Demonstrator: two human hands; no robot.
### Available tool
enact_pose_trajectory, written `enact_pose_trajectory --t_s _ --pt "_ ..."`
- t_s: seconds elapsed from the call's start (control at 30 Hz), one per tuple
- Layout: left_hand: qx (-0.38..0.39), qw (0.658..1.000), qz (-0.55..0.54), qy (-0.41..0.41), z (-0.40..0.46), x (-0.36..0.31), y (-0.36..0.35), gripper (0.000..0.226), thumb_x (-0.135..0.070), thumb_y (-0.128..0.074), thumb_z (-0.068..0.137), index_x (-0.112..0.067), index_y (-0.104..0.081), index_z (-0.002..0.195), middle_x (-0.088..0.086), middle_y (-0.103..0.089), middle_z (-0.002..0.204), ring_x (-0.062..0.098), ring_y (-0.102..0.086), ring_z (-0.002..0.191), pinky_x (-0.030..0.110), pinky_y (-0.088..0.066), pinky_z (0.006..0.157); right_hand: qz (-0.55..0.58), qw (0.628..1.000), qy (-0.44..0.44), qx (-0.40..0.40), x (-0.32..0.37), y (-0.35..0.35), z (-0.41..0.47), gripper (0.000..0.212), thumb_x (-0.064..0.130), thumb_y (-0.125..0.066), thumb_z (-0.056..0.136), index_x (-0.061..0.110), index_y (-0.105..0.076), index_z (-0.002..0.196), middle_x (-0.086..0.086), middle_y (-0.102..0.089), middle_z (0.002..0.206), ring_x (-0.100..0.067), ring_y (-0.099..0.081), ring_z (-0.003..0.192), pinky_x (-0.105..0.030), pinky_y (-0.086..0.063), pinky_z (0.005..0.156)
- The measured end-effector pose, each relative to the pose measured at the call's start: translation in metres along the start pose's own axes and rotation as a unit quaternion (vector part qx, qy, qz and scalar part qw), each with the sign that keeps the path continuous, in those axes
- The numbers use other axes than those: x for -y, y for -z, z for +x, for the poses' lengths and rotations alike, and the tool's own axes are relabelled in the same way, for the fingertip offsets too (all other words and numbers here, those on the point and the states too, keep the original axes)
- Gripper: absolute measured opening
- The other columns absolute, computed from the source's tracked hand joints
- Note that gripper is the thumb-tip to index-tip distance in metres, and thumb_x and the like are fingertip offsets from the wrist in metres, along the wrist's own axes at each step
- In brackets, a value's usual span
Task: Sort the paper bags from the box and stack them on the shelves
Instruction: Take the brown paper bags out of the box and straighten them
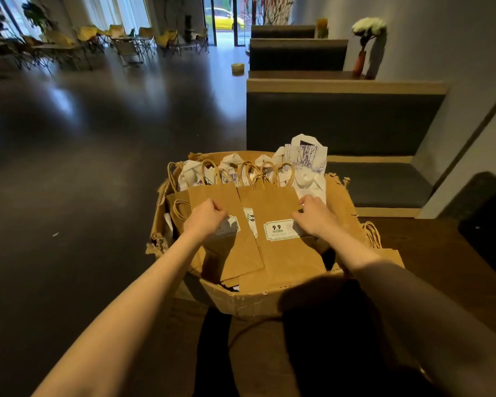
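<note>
While both my hands rest on the brown paper bags (272, 222), the sorting is only beginning.

My left hand (205, 217) lies on the left bag and my right hand (315, 217) on the right bag with the 9.9 label (281, 230); the fingers of both hands are curled over the paper, but I cannot tell if they really pinch it. These bags lie flat on top of the cardboard box (258, 302), directly under my fingers, long axis going away from me, handles (267, 171) at the far end. White printed bags (305, 156) stand behind, at the far side of the box. I judge each hand is equally near to its own bag, so lifting upward and toward me seems the natural move. No shelves are visible to me now.
</note>
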State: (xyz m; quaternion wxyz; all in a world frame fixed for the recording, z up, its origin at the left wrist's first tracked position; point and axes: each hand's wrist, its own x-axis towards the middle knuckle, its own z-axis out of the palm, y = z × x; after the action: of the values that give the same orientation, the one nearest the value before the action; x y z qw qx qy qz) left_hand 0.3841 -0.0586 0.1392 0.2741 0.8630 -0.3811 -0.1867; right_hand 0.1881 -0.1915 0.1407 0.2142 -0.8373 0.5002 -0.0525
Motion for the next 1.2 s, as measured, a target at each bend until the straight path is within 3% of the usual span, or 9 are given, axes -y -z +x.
enact_pose_trajectory --t_s 0.23,0.47,0.53,0.67,0.77,0.87,0.97,1.07,1.2 --pt "-0.034 0.987 0.089 0.132 0.017 0.017 -0.015 0.073 -0.046 -0.062 0.085 -0.005 -0.029 0.136 0.022 -0.029 0.142 0.038 -0.031 0.131 0.047 -0.038 0.100 -0.027 0.995 -0.081 0.056 -0.002 -0.025 0.029 0.071 0.038 -0.053 0.090 0.003 -0.023 0.143 -0.018 -0.044 0.139 -0.039 -0.039 0.128 -0.044 -0.038 0.102" --pt "-0.041 0.979 0.058 0.193 0.023 0.019 -0.022 0.101 -0.034 -0.081 0.069 -0.004 -0.015 0.140 0.024 -0.023 0.144 0.041 -0.036 0.128 0.050 -0.041 0.096 0.087 0.993 -0.073 0.003 0.002 -0.029 0.040 0.065 0.027 -0.060 0.086 0.001 -0.027 0.135 -0.019 -0.047 0.133 -0.039 -0.047 0.120 -0.045 -0.043 0.098" --pt "-0.045 0.979 0.029 0.198 0.022 0.018 -0.018 0.098 -0.029 -0.083 0.068 -0.002 -0.018 0.136 0.024 -0.033 0.139 0.040 -0.045 0.122 0.048 -0.046 0.093 0.109 0.991 -0.083 0.012 0.002 -0.025 0.043 0.069 0.028 -0.065 0.083 -0.002 -0.028 0.133 -0.018 -0.049 0.129 -0.037 -0.050 0.117 -0.043 -0.045 0.094" --pt "-0.037 0.980 -0.087 0.174 0.018 0.013 -0.012 0.063 -0.013 -0.073 0.081 0.001 -0.030 0.124 0.011 -0.054 0.107 0.021 -0.061 0.076 0.027 -0.051 0.060 0.126 0.988 -0.072 0.059 -0.003 -0.023 0.043 0.052 0.032 -0.072 0.080 0.001 -0.053 0.117 -0.010 -0.062 0.109 -0.028 -0.058 0.100 -0.032 -0.047 0.081" --pt "-0.070 0.974 -0.147 0.160 0.020 0.016 -0.006 0.054 -0.009 -0.071 0.081 0.000 -0.037 0.121 0.017 -0.054 0.120 0.030 -0.057 0.107 0.032 -0.045 0.075 0.128 0.988 -0.075 0.035 -0.004 -0.022 0.039 0.051 0.031 -0.075 0.078 0.005 -0.052 0.116 -0.007 -0.060 0.113 -0.028 -0.056 0.105 -0.037 -0.047 0.090" --pt "-0.101 0.959 -0.215 0.153 0.021 0.020 -0.002 0.040 -0.008 -0.072 0.080 -0.002 -0.048 0.111 0.016 -0.059 0.115 0.029 -0.057 0.106 0.035 -0.049 0.083 0.166 0.982 -0.084 -0.017 -0.001 -0.013 0.036 0.045 0.027 -0.071 0.082 0.010 -0.054 0.120 -0.009 -0.059 0.116 -0.029 -0.054 0.111 -0.039 -0.045 0.093" --pt "-0.108 0.943 -0.282 0.142 0.020 0.021 0.001 0.022 -0.008 -0.071 0.081 -0.005 -0.058 0.099 0.015 -0.066 0.109 0.027 -0.064 0.098 0.039 -0.054 0.086 0.191 0.977 -0.067 -0.072 0.000 -0.003 0.033 0.010 0.029 -0.066 0.085 0.020 -0.062 0.084 -0.006 -0.066 0.095 -0.029 -0.060 0.099 -0.037 -0.046 0.079" --pt "-0.118 0.924 -0.344 0.118 0.020 0.017 0.006 0.023 -0.005 -0.068 0.083 -0.003 -0.060 0.105 0.014 -0.067 0.108 0.026 -0.066 0.094 0.037 -0.055 0.082 0.208 0.968 -0.039 -0.134 0.000 0.009 0.032 0.029 0.032 -0.061 0.088 0.029 -0.049 0.061 -0.003 -0.060 0.080 -0.029 -0.058 0.088 -0.038 -0.044 0.070" --pt "-0.124 0.916 -0.373 0.080 0.014 0.002 0.014 0.025 -0.006 -0.064 0.087 -0.005 -0.058 0.111 0.008 -0.065 0.102 0.023 -0.065 0.094 0.032 -0.053 0.077 0.254 0.951 0.007 -0.178 0.007 0.031 0.021 0.013 0.026 -0.052 0.095 0.018 -0.058 0.088 -0.001 -0.062 0.089 -0.019 -0.057 0.083 -0.031 -0.041 0.069"
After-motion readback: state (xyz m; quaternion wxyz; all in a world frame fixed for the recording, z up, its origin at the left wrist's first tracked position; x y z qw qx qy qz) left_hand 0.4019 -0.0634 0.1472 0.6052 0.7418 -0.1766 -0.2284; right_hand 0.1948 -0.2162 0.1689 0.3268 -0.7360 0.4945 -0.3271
